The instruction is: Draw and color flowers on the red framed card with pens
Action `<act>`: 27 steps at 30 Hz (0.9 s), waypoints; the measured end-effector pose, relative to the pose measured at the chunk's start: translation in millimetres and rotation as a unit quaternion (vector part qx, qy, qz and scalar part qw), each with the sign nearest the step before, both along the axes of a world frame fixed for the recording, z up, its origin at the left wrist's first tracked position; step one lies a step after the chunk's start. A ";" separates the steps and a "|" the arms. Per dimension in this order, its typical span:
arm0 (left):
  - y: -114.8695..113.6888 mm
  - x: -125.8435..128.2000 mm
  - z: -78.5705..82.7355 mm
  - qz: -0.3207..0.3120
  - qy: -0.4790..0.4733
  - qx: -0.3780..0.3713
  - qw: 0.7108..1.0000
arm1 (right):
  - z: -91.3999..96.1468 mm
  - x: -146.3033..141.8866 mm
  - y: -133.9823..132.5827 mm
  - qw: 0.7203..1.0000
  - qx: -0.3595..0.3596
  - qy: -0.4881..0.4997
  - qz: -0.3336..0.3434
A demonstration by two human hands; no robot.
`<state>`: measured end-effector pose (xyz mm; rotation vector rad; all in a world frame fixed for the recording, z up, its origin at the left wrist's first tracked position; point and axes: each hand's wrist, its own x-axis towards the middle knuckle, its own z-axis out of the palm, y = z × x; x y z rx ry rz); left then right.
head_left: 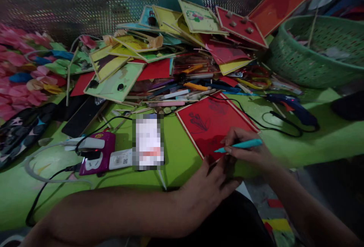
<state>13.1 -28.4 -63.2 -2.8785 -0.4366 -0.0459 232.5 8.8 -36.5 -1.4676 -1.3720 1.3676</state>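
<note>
A red card (214, 124) with a pale border and faint drawn lines lies on the green table (176, 152) in front of me. My right hand (247, 150) is closed on a turquoise pen (240, 145) whose tip touches the card's near part. My left hand (209, 188) rests at the card's near corner, its fingers laid flat and slightly apart, holding nothing. My left forearm lies along the table's front edge.
A heap of coloured framed cards (182, 38) and pens fills the back. A green basket (315, 50) stands at the right, with a blue glue gun (292, 107) and its black cable in front. A phone (148, 141), a purple device (98, 158) and pink paper flowers (19, 72) lie at the left.
</note>
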 end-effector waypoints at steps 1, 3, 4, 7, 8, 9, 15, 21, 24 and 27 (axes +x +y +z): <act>-0.2 -0.1 -0.6 0.004 -0.011 0.004 1.000 | 0.4 -0.4 0.0 1.000 -0.002 0.003 -0.002; -0.1 -0.1 -0.5 0.010 -0.023 0.004 1.000 | 0.3 -0.8 -0.1 1.000 -0.005 0.010 -0.006; 0.2 -0.1 0.1 0.009 -0.023 0.002 1.000 | -0.1 -0.7 -0.1 1.000 -0.005 0.012 -0.007; 1.6 0.4 2.9 0.003 -0.013 -0.004 1.000 | -2.1 0.2 -0.1 1.000 -0.002 0.017 -0.010; 2.1 0.6 3.8 0.001 -0.013 -0.003 1.000 | -2.8 0.7 0.1 1.000 -0.002 0.018 -0.012; 2.5 0.7 4.5 0.001 -0.014 -0.003 1.000 | -3.4 1.1 0.2 1.000 -0.002 0.019 -0.015; 2.0 0.4 3.9 0.006 -0.019 -0.002 1.000 | -4.6 2.6 1.5 1.000 0.011 0.010 -0.026; 1.2 0.6 4.6 0.001 0.022 0.000 1.000 | -3.5 0.4 2.8 0.999 0.028 0.001 -0.037; 1.7 1.0 5.0 0.004 0.003 0.004 1.000 | -3.1 0.2 3.6 0.998 0.040 -0.006 -0.052; 1.9 1.4 3.6 0.007 -0.012 0.009 1.000 | -3.9 1.3 3.6 0.997 0.054 -0.017 -0.061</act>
